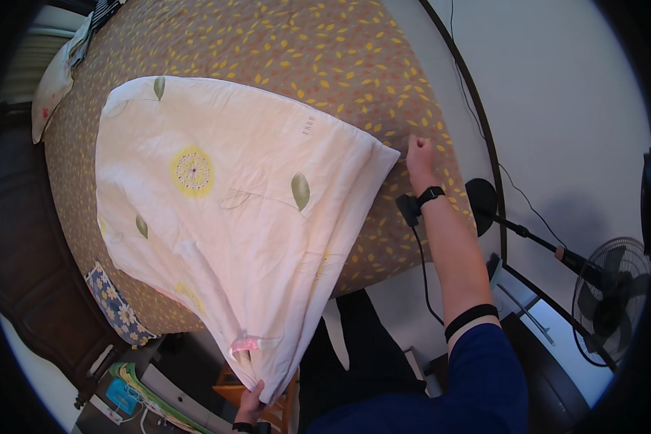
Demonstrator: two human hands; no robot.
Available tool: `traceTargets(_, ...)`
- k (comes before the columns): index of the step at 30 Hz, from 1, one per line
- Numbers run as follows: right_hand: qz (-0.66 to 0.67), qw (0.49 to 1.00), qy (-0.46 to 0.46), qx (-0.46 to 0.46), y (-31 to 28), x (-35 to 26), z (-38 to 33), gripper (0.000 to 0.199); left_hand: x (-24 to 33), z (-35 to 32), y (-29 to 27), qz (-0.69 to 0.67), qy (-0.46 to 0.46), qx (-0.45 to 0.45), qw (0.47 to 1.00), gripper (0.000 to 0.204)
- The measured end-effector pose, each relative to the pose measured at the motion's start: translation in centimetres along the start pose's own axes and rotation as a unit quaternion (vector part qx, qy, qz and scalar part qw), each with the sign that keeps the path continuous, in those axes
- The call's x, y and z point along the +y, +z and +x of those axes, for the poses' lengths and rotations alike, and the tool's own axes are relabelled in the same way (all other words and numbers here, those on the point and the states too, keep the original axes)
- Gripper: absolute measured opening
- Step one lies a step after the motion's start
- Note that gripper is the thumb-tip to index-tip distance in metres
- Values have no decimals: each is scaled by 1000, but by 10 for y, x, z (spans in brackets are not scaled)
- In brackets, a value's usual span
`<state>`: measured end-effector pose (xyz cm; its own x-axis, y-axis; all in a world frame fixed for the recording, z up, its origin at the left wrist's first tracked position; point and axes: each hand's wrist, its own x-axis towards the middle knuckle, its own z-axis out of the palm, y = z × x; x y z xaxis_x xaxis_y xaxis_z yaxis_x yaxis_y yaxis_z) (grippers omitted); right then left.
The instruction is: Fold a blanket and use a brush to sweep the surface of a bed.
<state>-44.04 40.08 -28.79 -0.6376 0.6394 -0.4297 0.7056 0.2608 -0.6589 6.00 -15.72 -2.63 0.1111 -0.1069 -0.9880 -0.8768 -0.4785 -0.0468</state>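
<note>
A white quilt point(231, 224) printed with green leaves and yellow round flowers lies folded and loosely spread across the bed. Its near end hangs over the bed's edge toward me, where my left hand point(249, 403) grips the gathered bottom corner. A small pink patch point(246, 344) shows on the cloth just above that hand. Over the bed, my right hand point(420, 158) is curled into a loose fist just right of the quilt's pointed right corner. A narrow gap separates the two, and nothing shows in the fist.
A brown sheet point(282, 36) with yellow leaves covers the bed. A dark wooden headboard point(22, 210) stands left, with a pale pillow point(54, 90) and a blue floral cloth point(116, 304) near it. At right are a fan point(611, 296) and a black stand point(521, 230). A cable point(425, 278) hangs from my right wrist.
</note>
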Motion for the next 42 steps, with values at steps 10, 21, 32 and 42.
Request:
traceTargets(10, -103, 954, -182, -214, 62, -46, -40, 54, 1, -8, 24, -40, 23, 7, 999, 47)
traceTargets(21, -58, 954, -56, -290, -18, -15, -28, 40, -34, 8, 5, -64, 35, 35, 997, 52)
traceTargets(32, -48, 928, -157, -335, 5, -29, -36, 50, -14, -13, 0, -81, 37, -86, 992, 60)
traceTargets(42, -177, 874, 238, -385, -284, 31, -226, 48, -59, -61, -146, -71, 49, -5, 996, 46)
